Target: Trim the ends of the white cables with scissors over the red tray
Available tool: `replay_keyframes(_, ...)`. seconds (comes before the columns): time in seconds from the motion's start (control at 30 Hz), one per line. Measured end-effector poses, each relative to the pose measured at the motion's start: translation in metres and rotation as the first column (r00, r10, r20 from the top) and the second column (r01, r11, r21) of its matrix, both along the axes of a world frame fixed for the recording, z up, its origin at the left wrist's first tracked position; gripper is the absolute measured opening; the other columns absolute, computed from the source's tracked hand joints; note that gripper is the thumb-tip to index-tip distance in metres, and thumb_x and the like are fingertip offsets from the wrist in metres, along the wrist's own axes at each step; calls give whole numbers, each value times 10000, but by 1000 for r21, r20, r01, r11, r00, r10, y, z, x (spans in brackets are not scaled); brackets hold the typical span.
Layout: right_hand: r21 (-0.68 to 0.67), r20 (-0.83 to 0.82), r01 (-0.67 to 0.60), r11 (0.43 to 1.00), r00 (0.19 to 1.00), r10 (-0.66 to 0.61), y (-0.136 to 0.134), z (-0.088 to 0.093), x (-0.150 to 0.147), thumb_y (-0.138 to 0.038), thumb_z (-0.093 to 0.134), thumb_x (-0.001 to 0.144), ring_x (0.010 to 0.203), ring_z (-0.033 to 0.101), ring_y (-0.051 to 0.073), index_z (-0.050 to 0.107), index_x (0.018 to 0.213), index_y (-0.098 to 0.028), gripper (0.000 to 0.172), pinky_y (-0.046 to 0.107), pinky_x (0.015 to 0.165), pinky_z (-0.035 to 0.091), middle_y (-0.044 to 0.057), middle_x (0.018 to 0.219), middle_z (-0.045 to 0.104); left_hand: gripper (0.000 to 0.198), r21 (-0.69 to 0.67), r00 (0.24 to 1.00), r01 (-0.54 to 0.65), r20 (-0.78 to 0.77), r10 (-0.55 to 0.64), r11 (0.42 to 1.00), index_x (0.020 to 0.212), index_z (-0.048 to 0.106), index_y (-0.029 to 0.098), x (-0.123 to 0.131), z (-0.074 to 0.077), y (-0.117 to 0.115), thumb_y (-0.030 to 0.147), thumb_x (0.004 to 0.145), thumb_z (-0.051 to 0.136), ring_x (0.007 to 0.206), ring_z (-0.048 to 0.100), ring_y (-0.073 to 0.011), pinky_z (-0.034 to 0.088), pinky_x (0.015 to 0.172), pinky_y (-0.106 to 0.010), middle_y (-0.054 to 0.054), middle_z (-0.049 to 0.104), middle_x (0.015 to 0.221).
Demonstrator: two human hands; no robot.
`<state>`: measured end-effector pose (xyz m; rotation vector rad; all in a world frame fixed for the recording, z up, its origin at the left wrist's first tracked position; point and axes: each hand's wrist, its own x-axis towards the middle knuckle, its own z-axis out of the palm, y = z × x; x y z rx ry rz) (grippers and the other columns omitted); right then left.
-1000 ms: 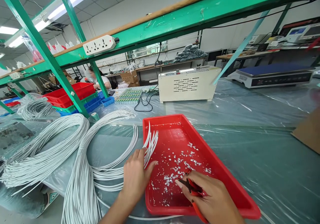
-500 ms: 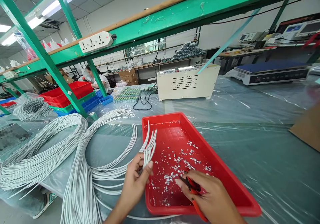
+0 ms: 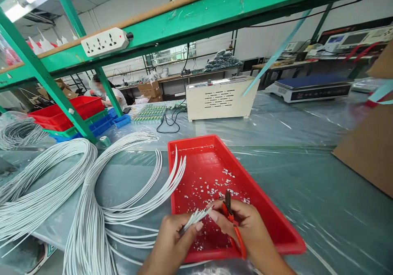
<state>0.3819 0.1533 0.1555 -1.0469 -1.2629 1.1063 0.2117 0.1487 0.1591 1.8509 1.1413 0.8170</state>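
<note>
My left hand (image 3: 176,240) is closed around a small bunch of white cables (image 3: 196,216), their ends pointing right over the red tray (image 3: 264,197). My right hand (image 3: 242,226) grips orange-handled cutting pliers (image 3: 238,234), dark jaws pointing up. Its thumb and forefinger meet at the tips of the bunched cables. Small silvery scraps (image 3: 227,180) lie scattered on the tray floor. Left of the tray, a long looped bundle of white cables (image 3: 86,209) rests on the table, and several of its ends (image 3: 176,172) curve over the tray's left rim.
Another coil of white cables (image 3: 46,176) lies at the far left. Behind the tray stands a cream metal box (image 3: 221,101), with a weighing scale (image 3: 310,88) to its right. Cardboard (image 3: 368,148) juts in at right. A green shelf frame (image 3: 166,25) crosses above; a person (image 3: 113,96) sits beyond.
My left hand has lowered and tipped its cables to the right, leaving other ends standing over the tray. The right hand has moved to their tips, with the pliers' jaws turned upward.
</note>
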Motion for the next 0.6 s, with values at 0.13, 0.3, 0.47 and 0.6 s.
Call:
replay_keyframes(0.13,-73,-66,16,997,998,-20,0,-2,-1,-291,709,665,480,447,106,637,659,-178,135,194,448,358,-34,543,539,235,80,972,-199,140,186,977,835,689,147,-5,-3,-4,283,864,499,741,611,-185,460,692,-249,-49,690,784)
replay_keyframes(0.3,-114,-103,19,993,994,-31,0,-5,-2,-324,705,658,461,377,94,604,658,-170,184,194,438,322,-53,514,464,100,284,899,-420,260,353,862,845,680,170,-1,1,-8,182,797,593,744,642,-181,497,696,-254,-51,696,785)
replay_keyframes(0.47,-88,-60,-15,996,998,10,-2,-3,-5,-335,679,692,506,417,106,574,646,-173,198,193,467,350,-37,566,499,123,426,988,-156,61,144,891,869,647,149,16,1,-8,109,753,631,726,658,-165,491,665,-210,-63,698,815)
replay_keyframes(0.6,-98,-57,-49,994,997,44,-2,-3,-4,-302,695,689,498,441,105,574,641,-181,178,185,462,359,-42,555,508,123,268,987,-156,76,140,951,858,678,155,21,-1,-7,160,822,561,663,661,-156,469,622,-199,-50,717,753)
